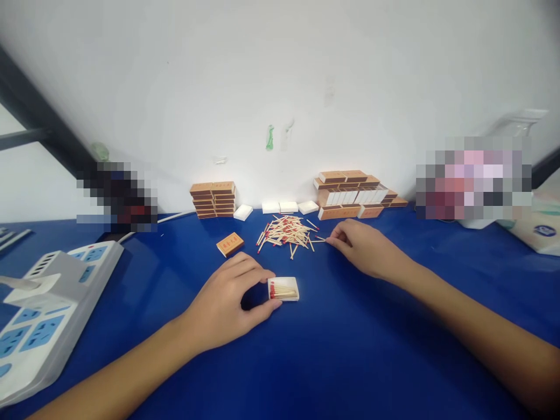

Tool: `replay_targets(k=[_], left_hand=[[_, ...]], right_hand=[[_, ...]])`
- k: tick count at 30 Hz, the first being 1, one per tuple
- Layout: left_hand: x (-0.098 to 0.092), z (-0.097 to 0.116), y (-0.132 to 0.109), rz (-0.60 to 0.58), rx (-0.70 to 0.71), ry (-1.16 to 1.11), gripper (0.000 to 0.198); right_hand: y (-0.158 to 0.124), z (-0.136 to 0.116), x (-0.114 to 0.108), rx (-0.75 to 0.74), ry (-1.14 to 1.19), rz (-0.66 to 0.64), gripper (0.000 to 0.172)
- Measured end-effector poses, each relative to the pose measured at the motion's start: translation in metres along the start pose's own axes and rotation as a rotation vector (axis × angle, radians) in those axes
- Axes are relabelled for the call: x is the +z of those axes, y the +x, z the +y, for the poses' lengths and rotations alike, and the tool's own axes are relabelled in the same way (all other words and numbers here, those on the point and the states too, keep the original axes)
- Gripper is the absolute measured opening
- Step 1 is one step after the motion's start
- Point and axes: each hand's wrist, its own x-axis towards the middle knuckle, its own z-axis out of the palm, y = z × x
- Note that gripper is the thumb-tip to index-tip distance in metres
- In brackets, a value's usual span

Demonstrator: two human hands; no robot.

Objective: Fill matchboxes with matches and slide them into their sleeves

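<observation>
My left hand point(231, 294) grips a small white matchbox tray point(293, 283) by its left end, thumb and fingers on opposite sides. Several red-tipped matches point(283, 291) lie side by side in it. Beyond the tray is a loose heap of matches point(289, 230). At the heap's right edge my right hand point(363, 245) pinches a single match point(320, 238) between thumb and fingertip. An orange matchbox sleeve point(230, 244) lies on the blue table just past my left hand.
Stacked matchboxes stand against the wall at left point(213, 199) and right point(350, 195). White trays point(289, 207) lie between them. A large power strip point(56, 315) with a plugged-in adapter occupies the left side. At right is a white package point(542, 227) beside a blurred-out object point(472, 181).
</observation>
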Motion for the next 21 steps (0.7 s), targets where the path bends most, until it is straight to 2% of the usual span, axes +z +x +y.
replay_targets(k=[3,7,13,18,21], left_hand=[[0.000,0.000,0.000,0.000,0.002,0.001,0.025],[0.001,0.001,-0.001,-0.007,0.003,0.001,0.026],[0.000,0.001,0.001,-0.004,0.007,0.014,0.026],[0.000,-0.002,0.002,-0.009,0.007,0.013,0.024],[0.001,-0.002,0.001,0.000,-0.005,0.013,0.024]], right_hand=[[-0.002,-0.005,0.000,-0.088,-0.011,0.084,0.019],[0.000,-0.004,0.006,-0.234,0.044,0.081,0.018],[0.008,0.004,0.015,-0.230,0.164,0.046,0.019],[0.009,0.006,0.011,-0.254,0.120,0.015,0.021],[0.006,0.001,0.006,-0.265,0.116,0.048,0.020]])
